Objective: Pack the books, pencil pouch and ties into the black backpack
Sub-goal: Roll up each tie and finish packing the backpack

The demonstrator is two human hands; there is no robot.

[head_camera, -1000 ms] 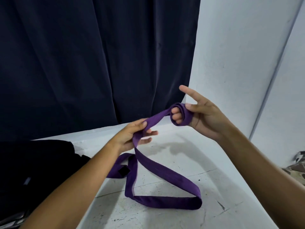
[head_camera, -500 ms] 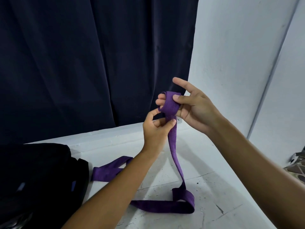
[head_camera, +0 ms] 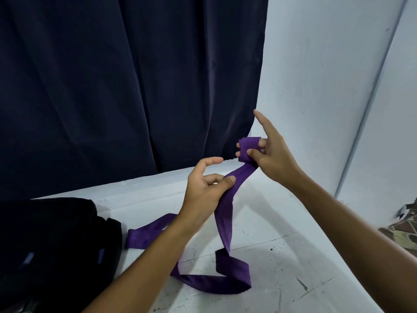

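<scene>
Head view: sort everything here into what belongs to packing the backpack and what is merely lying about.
Part of the job:
- purple tie, wound round the right hand fingers, pinched by the left hand, its tail trailing on the white table
- black backpack, at the table's left

Just lying about:
- dark curtain
- white wall
- patterned floor, far right

Dim, bluish light — soft shadows, warped edges.
</scene>
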